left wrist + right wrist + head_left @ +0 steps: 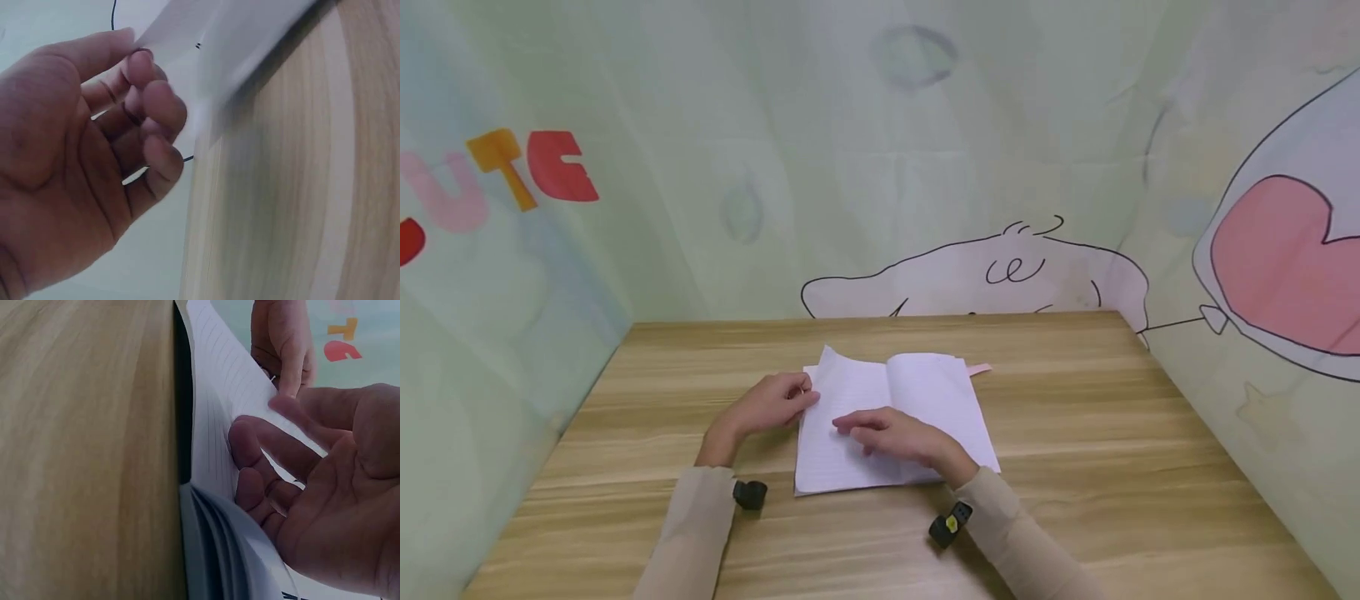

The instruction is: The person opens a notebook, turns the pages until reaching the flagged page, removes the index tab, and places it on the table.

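Observation:
An open notebook (933,392) with lined white pages lies on the wooden table. At its left edge my left hand (772,402) pinches a page (848,377) between thumb and index finger; the page's upper corner stands raised. In the left wrist view the left hand (94,119) has that page (187,25) at its fingertips, the other fingers curled. My right hand (895,437) lies over the left-hand page, its fingers loosely bent. From the right wrist view, the fingertips of the right hand (312,481) touch the lined paper (215,381) near the fold.
A pink ribbon or tab (980,369) sticks out at the notebook's upper right. The wooden table (1097,433) extends around the notebook on all sides. Printed cloth walls (715,167) stand behind the table and along both sides.

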Available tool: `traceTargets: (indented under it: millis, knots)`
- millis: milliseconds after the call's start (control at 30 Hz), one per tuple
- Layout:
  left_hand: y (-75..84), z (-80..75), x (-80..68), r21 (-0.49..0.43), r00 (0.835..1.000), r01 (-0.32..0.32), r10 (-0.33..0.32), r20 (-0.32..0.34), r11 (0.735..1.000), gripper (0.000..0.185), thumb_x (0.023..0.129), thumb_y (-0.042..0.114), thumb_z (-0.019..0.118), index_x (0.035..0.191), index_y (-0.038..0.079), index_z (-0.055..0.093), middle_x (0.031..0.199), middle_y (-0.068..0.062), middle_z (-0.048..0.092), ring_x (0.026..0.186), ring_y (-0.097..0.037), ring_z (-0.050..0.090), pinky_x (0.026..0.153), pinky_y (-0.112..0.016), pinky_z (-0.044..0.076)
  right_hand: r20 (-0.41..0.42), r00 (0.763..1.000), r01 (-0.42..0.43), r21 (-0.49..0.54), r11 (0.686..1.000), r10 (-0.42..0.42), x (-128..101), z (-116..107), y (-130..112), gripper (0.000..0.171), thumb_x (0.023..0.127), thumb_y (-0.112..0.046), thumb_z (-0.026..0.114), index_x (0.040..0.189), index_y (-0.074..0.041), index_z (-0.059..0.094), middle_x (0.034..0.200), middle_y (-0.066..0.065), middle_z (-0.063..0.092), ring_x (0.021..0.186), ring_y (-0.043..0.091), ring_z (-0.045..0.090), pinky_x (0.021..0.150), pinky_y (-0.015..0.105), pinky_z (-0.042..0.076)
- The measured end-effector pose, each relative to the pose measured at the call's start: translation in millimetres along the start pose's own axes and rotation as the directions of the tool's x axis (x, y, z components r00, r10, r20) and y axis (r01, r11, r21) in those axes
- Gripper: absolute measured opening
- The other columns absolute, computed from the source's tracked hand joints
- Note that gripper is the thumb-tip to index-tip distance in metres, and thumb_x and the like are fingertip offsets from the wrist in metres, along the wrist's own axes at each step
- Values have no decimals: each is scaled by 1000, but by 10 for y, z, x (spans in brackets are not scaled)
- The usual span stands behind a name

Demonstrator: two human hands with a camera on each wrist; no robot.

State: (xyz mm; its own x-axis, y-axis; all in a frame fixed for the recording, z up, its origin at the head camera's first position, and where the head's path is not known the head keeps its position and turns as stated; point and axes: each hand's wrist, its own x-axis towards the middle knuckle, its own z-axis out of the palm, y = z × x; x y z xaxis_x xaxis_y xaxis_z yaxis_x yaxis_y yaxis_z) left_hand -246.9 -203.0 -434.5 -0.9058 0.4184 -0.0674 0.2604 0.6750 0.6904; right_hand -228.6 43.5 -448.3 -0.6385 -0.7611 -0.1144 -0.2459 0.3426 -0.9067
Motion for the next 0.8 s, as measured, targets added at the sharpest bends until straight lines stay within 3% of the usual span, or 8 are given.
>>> traceTargets:
  millis: [167,333,533,800]
  knots:
    - [-64,7,10,80,1000,-4,5,-15,997,19,85,27,59,75,13,51,58,1,48,53,-12,45,51,-26,38,45,998,36,-14,999,-35,-10,14,-27,32,93,-16,45,123,-12,54,121,2,55,104,17,50,77,30,46]
    - [-90,26,-2,115,996,93,-93,-7,989,23,82,27,63,72,11,51,60,0,48,54,-13,45,51,-26,37,16,999,37,-51,998,-36,-42,-35,-22,30,92,-14,45,120,-12,57,116,2,58,100,16,52,74,28,46]
    - [-54,60,-1,164,986,166,-167,-10,972,22,79,25,66,69,11,52,59,1,46,55,-12,43,52,-26,34,-58,998,11,-88,996,-16,-93,-201,-10,28,93,-14,45,116,-12,60,110,2,61,85,21,57,71,30,47]
    - [-48,91,-24,188,987,161,-160,-21,969,22,77,22,68,68,10,51,58,1,44,55,-12,41,52,-27,33,-185,982,-82,-172,982,50,-202,-452,-9,27,92,-17,48,115,-12,61,111,3,60,77,19,58,68,29,46]
